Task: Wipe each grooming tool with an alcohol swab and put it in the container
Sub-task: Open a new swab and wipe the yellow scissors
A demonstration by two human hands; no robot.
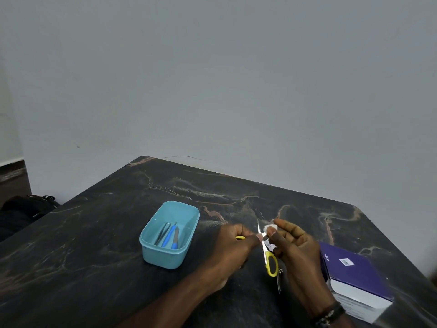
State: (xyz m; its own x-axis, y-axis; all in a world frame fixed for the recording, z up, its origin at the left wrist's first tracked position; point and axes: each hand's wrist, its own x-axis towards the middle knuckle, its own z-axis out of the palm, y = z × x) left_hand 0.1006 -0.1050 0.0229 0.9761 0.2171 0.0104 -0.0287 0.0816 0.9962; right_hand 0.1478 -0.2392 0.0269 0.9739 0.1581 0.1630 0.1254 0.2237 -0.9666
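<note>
In container (169, 235): three tools (168, 235).

Purple box (354, 268): small white code label, print too small to read

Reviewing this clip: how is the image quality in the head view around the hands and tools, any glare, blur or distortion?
Head view: dim, flat light; wide-angle bending curves the table edges; the scissors blade glints white beside the swab, hiding detail; both the left hand and right hand look slightly soft; tools in the blue container are small but distinguishable.
</note>
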